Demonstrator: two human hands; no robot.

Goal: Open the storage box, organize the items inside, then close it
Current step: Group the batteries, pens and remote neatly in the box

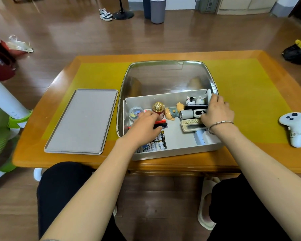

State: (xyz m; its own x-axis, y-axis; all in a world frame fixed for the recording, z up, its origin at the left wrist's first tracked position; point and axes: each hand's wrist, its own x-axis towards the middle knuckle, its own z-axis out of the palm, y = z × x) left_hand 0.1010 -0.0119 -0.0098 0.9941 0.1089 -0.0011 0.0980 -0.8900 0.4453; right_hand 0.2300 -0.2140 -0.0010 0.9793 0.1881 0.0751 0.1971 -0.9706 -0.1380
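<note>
The white storage box (172,153) stands open on the table, its clear lid (167,77) tilted up behind it. My left hand (142,127) reaches into the left half and grips red and black pens (161,124). Several batteries (159,145) lie in front of the pens, and a red jar with a gold top (158,108) stands behind them. My right hand (216,112) is curled round the right end of a grey and white device (187,114). Also inside are a doll figure (174,112), rabbit figurines (191,100) and a beige gadget (191,126).
A flat grey tray (82,122) lies on the yellow mat left of the box. A white game controller (294,126) rests at the table's right side. A round clear container (135,113) and a white adapter (203,138) also sit in the box. My knees are under the table's front edge.
</note>
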